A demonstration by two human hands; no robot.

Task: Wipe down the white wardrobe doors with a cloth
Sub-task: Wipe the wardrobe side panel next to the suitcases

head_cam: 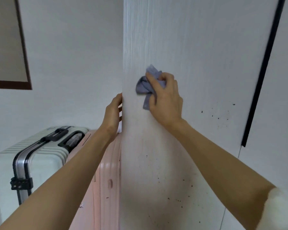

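Note:
A white wardrobe door [189, 47] fills the middle and right of the head view, with small dark specks across its lower part. My right hand [165, 97] grips a crumpled grey-blue cloth [144, 85] and presses it against the door's face near its left edge. My left hand [113, 112] grips that left edge [122, 105], with its fingers curled round behind the door and hidden there. A long black handle strip [263, 72] runs down the door's right side.
A white ribbed suitcase [37, 160] with black trim stands at lower left. A pink suitcase [105, 180] stands beside it, against the door's edge. A dark-framed panel [8, 47] hangs on the white wall at upper left.

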